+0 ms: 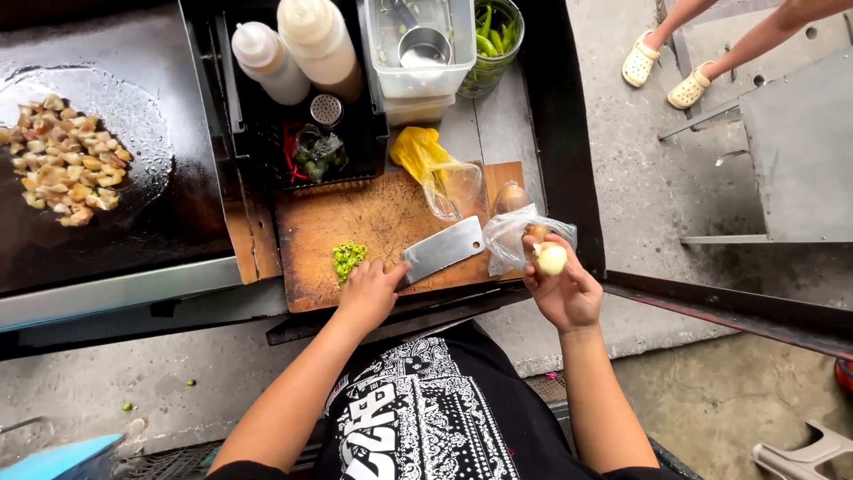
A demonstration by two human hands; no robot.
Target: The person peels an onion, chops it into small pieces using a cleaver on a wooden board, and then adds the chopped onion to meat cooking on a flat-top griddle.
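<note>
A pale, cream-white peeled onion (pixel 552 259) sits beside a steel-grey cleaver (pixel 442 249) on the worn orange-brown cutting board (pixel 355 222), near bright green chopped chilli (pixel 347 259), a yellow bag (pixel 420 151), golden-brown pieces (pixel 64 160) on the black griddle (pixel 133 222), and a black-and-white paisley shirt (pixel 426 418).

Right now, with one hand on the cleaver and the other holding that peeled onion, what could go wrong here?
The left hand grips the cleaver with its blade lying flat on the cutting board; it could slip toward the fingers. The right hand holds the peeled onion past the board's edge, over the floor, so it may drop. The chopped green chili lies close to the cleaver hand and could get scattered.
</note>
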